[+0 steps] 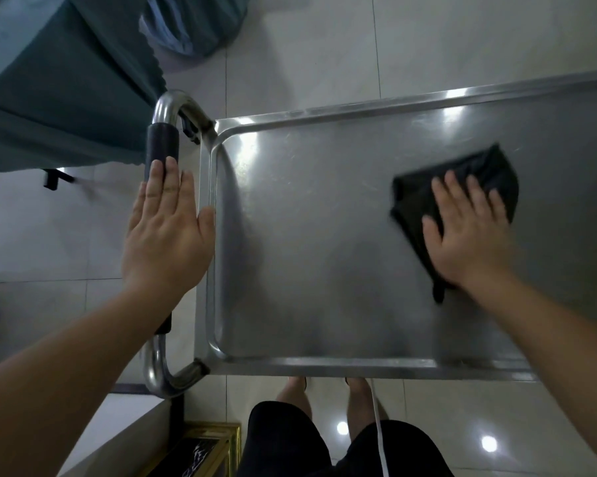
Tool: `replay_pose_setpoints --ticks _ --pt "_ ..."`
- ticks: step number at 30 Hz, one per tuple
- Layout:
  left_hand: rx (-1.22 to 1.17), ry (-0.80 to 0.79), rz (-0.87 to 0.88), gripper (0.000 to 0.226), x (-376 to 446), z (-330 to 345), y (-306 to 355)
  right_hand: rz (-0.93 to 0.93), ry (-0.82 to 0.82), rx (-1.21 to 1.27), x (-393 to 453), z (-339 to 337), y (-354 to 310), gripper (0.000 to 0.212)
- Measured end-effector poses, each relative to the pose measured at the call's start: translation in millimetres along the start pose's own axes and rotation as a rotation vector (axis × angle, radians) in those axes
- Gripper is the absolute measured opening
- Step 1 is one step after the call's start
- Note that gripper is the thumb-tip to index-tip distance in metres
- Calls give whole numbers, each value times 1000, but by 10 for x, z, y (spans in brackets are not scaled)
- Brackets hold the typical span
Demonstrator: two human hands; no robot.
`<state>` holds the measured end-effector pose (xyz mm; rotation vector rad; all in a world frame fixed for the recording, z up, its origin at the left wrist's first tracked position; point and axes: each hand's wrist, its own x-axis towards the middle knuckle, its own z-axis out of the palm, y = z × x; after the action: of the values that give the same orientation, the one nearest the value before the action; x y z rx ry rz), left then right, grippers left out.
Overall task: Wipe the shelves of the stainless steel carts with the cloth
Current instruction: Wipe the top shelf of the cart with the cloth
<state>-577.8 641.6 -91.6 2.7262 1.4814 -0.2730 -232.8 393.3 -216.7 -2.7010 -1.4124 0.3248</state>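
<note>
**Cloth flat on top shelf, R hand pressing**

Cloth [462, 187] is dark, near black, folded to a rough triangle w/ a thin tail by the wrist; edges blurred. It lies on the cart's top shelf [317, 253], right of centre. Right hand [469, 232] lies on it, fingers straight and spread – pressing, not gripping. Left hand [168, 232] is flat, fingers straight and together, fingertips on the black grip of the handle [162, 146], thumb at the shelf rim; holds nothing. Shelf is scratched steel w/ raised rim and rounded corners – bare metal left of the cloth and toward the near edge. Teal fabric [59, 84] hangs beside the handle.
</note>
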Motion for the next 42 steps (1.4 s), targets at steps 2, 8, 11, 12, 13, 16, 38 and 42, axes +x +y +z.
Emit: replay_pose_setpoints --ticks 2,8,11,12,13,16,38,42 --pt "2 4 0 70 -1 2 5 51 -26 -12 619 -73 66 70" --pt "-2 5 -7 71 9 -16 15 85 -38 -20 1563 -170 197 78" --pt "-11 5 -9 70 3 -22 16 75 -1 -5 1352 -125 173 75" --pt "-15 4 -7 70 3 -25 16 75 14 6 1188 -108 150 73" --pt "-21 2 -4 69 2 -28 13 74 25 17 979 -87 126 71" --pt "-45 4 6 69 -4 -24 -1 31 19 31 123 21 114 67" --pt "-142 12 33 68 25 -11 -57 -387 -123 120 -1700 820 -3388 68" --pt "-163 14 54 68 6 -11 -81 -463 -125 149 -1628 792 -2993 67"
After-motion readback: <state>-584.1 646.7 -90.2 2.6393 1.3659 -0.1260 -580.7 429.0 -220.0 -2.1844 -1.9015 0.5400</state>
